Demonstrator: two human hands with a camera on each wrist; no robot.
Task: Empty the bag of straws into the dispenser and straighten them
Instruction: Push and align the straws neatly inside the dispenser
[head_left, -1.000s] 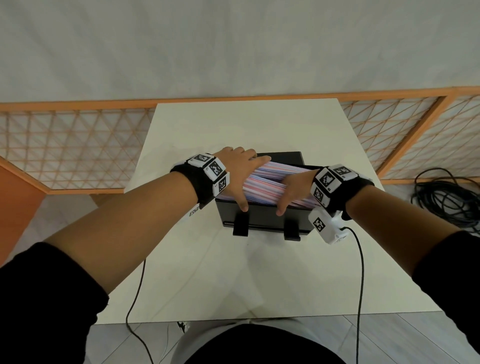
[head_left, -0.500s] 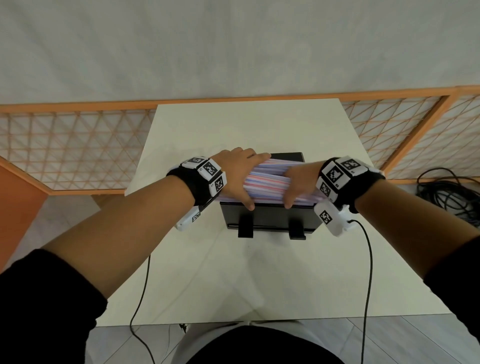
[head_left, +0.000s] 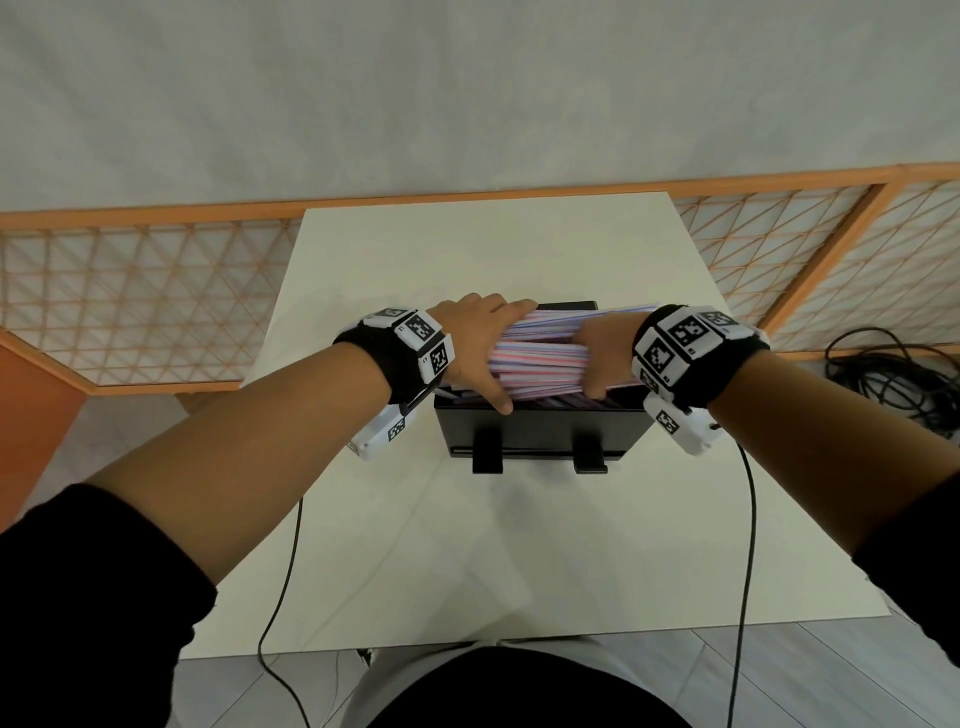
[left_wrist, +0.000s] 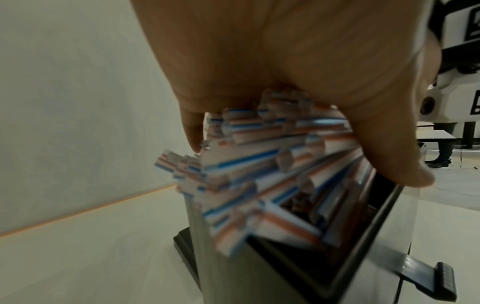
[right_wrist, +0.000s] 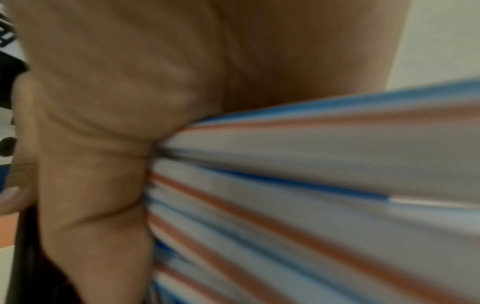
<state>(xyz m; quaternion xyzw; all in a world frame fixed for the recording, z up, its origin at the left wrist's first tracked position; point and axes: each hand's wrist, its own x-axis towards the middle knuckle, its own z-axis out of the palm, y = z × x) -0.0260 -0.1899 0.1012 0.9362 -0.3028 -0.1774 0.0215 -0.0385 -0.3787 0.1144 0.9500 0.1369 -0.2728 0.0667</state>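
Note:
A thick bundle of red, white and blue striped straws (head_left: 540, 356) lies crosswise just above the open top of a black dispenser box (head_left: 540, 426) on the table. My left hand (head_left: 480, 345) grips the bundle's left end, fingers over the top and thumb at the front. My right hand (head_left: 602, 353) grips it right of the middle, fingers wrapped over it. In the left wrist view the straw ends (left_wrist: 233, 168) fan out unevenly under my palm (left_wrist: 259, 61), over the box rim (left_wrist: 363, 236). The right wrist view shows blurred straws (right_wrist: 311, 185) pressed against my palm (right_wrist: 116, 102).
The cream table (head_left: 519, 545) stands against an orange lattice fence (head_left: 130, 306). Two black levers (head_left: 488, 457) stick out at the dispenser's front. A coil of black cable (head_left: 893, 379) lies on the floor at the right. Wrist cables (head_left: 748, 519) hang over the table's near edge.
Both hands have closed around the straws and raised the bundle from inside the dispenser to just above its rim. My right hand turned from reaching in to wrapping over the top.

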